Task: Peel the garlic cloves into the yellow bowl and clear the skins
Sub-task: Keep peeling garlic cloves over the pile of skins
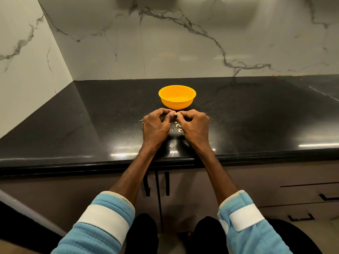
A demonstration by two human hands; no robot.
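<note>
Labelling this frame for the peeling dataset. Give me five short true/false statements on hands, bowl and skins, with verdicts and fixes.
1. Both hands pinch one garlic clove between their fingertips. True: left hand and right hand meet on it.
2. The yellow bowl lies tipped on its side. False: it stands upright on the black counter.
3. The bowl sits beyond the hands, nearer the marble wall. True.
4. The garlic skins have been cleared off the counter. False: loose flakes lie on the counter between and below the hands.
5. The hands hold the clove over the bowl's opening. False: they work in front of the bowl, on the near side of it.
</note>
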